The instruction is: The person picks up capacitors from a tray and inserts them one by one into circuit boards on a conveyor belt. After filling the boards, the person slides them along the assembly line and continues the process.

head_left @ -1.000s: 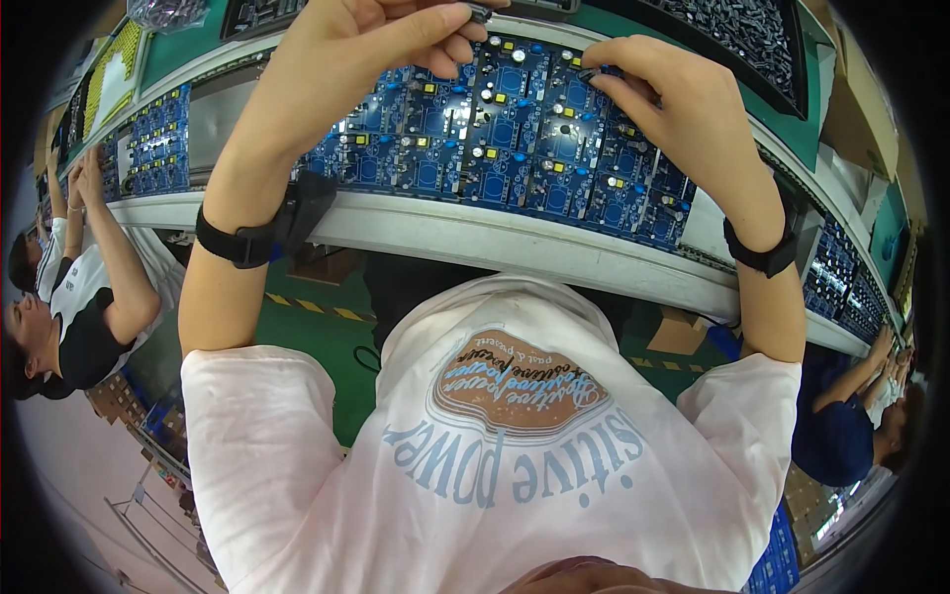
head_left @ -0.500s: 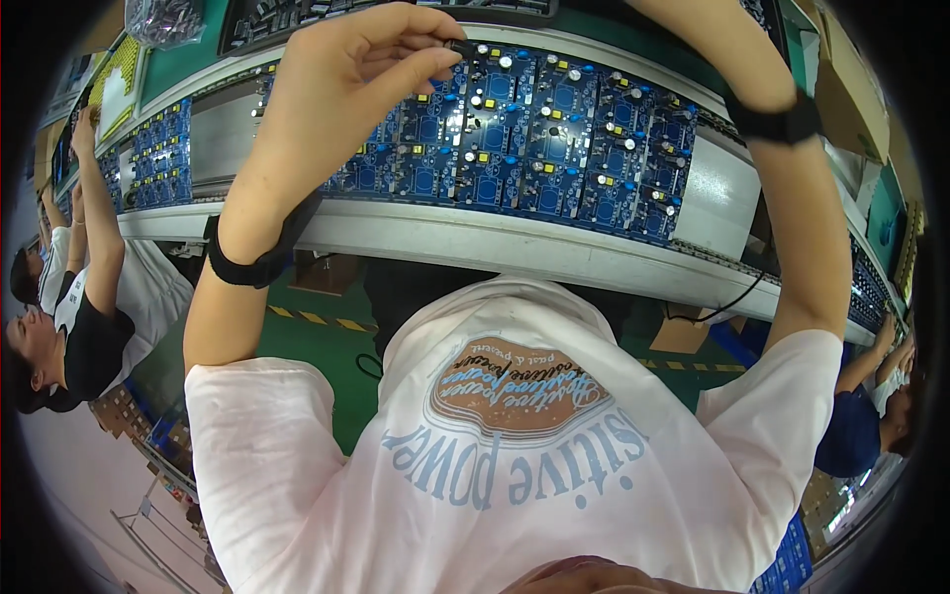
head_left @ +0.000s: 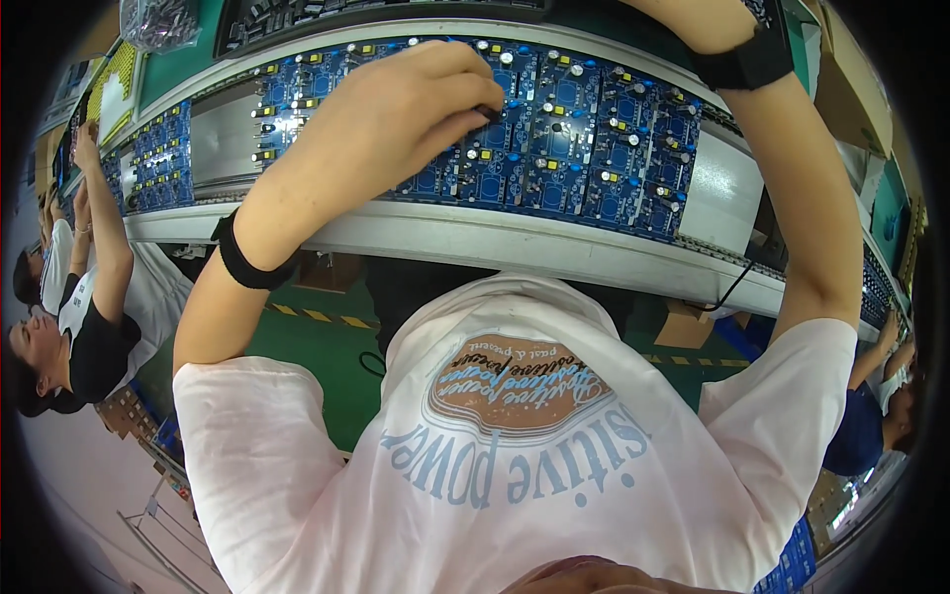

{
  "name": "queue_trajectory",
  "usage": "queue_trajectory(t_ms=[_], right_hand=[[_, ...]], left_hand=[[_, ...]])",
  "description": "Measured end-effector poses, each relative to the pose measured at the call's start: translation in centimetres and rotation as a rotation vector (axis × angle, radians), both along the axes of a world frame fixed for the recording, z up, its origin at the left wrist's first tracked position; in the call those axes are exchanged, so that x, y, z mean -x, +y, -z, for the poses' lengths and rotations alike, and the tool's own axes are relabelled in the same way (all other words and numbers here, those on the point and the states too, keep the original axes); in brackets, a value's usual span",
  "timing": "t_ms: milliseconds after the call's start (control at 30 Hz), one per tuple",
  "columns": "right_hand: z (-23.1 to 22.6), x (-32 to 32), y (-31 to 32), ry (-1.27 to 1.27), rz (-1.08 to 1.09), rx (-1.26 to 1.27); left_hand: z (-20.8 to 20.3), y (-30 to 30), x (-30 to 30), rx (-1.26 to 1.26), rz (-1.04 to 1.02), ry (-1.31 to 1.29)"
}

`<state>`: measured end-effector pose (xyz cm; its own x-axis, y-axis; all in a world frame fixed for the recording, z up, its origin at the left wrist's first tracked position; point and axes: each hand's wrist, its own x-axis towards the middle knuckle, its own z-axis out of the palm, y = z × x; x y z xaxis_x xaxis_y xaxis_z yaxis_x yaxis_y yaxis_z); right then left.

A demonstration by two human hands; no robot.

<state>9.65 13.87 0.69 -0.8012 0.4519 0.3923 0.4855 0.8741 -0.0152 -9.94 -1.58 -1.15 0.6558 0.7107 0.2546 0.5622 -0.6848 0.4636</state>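
Note:
A panel of blue circuit boards (head_left: 559,124), dotted with yellow, white and blue parts, lies on the rail line before me. Above its middle, my left hand (head_left: 406,104) pinches a small black component (head_left: 487,113) between thumb and fingers. The component hangs close over one board; whether it touches the board I cannot tell. My right hand (head_left: 698,22) reaches past the far rail at the top edge, next to a dark tray on the right. Its fingers lie outside the picture. Both wrists wear black bands.
Beyond the far rail stands a black tray (head_left: 386,12) of dark components, with a clear plastic bag (head_left: 158,22) to its left. Another blue board panel (head_left: 161,153) sits on the line at left. A cardboard box (head_left: 851,84) is at far right. Co-workers sit on both sides.
My left hand has moved right and nearer over the boards with the black component. My right hand has shifted left and farther off, its fingers still out of view.

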Motion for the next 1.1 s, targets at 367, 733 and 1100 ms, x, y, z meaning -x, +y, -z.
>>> queue_trajectory(t_ms=[367,733,1100], right_hand=[[-3.2,-5.5,-5.9,0.421,0.060,0.884],[-2.6,-10.8,-11.3,0.724,0.390,1.392],[-0.9,-11.9,-11.5,0.779,0.302,1.369]], left_hand=[[0.8,0.0,-0.6,-0.095,0.011,0.122],[0.7,0.2,-0.7,-0.140,0.047,0.231],[0.5,0.1,-0.9,-0.156,0.055,0.272]])
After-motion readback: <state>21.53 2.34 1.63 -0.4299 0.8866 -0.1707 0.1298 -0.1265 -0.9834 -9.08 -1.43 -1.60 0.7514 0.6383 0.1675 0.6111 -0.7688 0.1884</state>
